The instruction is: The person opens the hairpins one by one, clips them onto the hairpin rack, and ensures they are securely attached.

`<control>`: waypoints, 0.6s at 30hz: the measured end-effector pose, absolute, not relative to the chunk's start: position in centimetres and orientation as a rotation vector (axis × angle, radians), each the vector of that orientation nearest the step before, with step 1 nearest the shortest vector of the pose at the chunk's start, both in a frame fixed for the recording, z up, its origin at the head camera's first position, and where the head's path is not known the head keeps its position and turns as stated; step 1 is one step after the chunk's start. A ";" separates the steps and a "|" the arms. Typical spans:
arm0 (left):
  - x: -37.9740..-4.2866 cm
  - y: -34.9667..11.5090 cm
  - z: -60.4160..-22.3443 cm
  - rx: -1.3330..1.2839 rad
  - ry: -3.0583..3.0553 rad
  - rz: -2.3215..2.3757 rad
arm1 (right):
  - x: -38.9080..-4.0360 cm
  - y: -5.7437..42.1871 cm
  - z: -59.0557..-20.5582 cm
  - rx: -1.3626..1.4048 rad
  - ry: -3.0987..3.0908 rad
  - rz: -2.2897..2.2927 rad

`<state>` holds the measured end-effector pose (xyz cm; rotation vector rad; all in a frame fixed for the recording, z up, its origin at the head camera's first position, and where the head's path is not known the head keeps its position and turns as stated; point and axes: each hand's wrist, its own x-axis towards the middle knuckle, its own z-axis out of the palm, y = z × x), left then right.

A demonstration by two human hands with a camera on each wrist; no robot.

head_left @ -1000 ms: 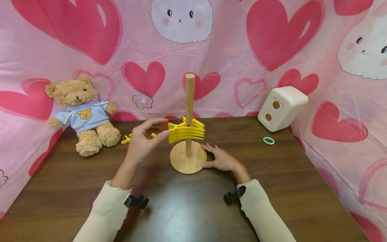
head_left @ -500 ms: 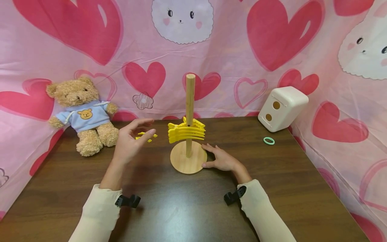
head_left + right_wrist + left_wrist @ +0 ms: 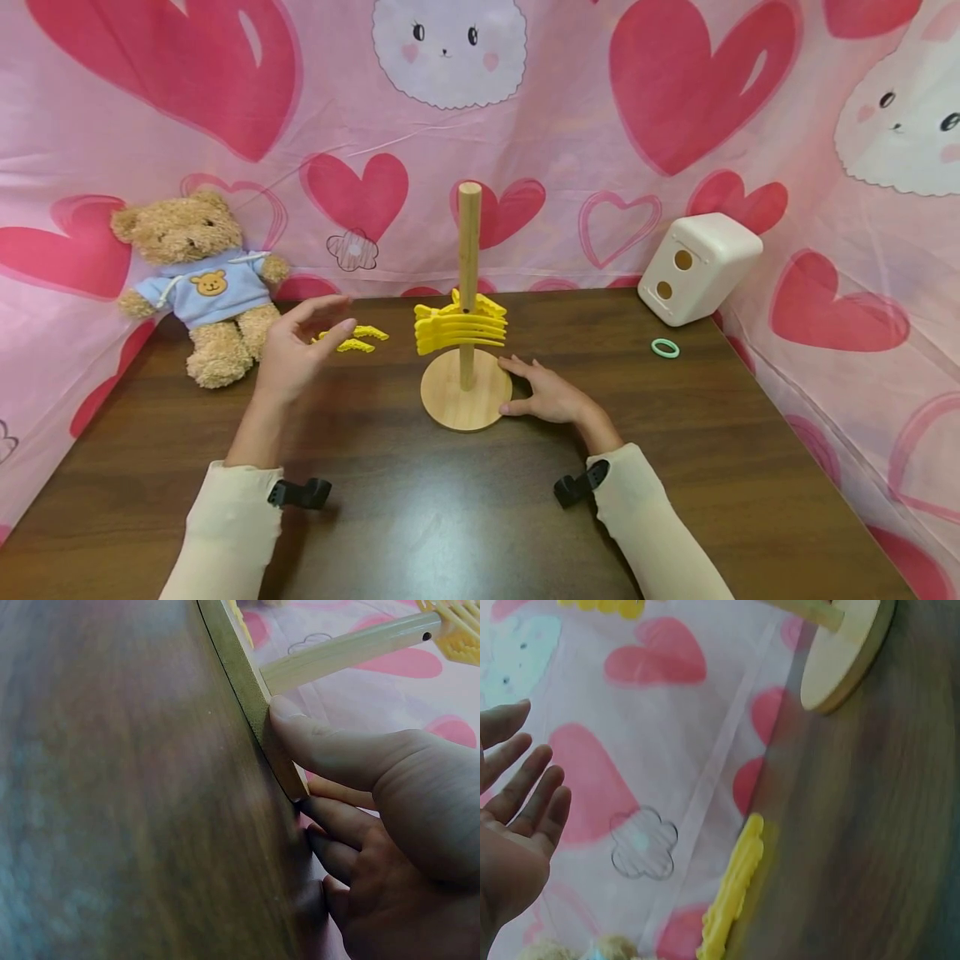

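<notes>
A wooden stand [image 3: 468,250] has an upright post on a round base [image 3: 450,408]. Curved yellow plastic pieces [image 3: 459,329] are stacked on the post's lower half, spread to both sides. My right hand [image 3: 551,393] holds the base's right rim; in the right wrist view the thumb [image 3: 322,746] lies on the rim, with the fingers past it. My left hand [image 3: 292,354] is raised left of the stand, fingers apart, with nothing in it. Near its fingertips, loose yellow pieces with bumpy edges [image 3: 360,344] lie on the table, partly hidden by the hand.
A teddy bear [image 3: 213,283] in a blue hoodie sits at the back left. At the back right stand a white box with two round holes [image 3: 701,268] and, before it, a mint-green ring [image 3: 665,348]. Pink heart-print cloth [image 3: 555,108] hangs behind the brown table [image 3: 450,517].
My left hand has let go of the yellow pieces on the stand and moved left, towards the loose ones on the table. The right hand stays on the base.
</notes>
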<state>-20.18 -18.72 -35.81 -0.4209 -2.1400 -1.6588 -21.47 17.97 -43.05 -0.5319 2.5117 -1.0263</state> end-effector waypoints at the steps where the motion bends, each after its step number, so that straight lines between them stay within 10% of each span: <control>1: -20.3 -19.0 -36.0 -0.405 -2.147 -1.657 | -21.5 17.9 -43.0 -0.531 2.512 -1.028; 18: -21.7 -22.5 -39.3 -0.096 -2.273 -1.705 | -21.6 18.1 -43.2 -0.549 2.517 -1.028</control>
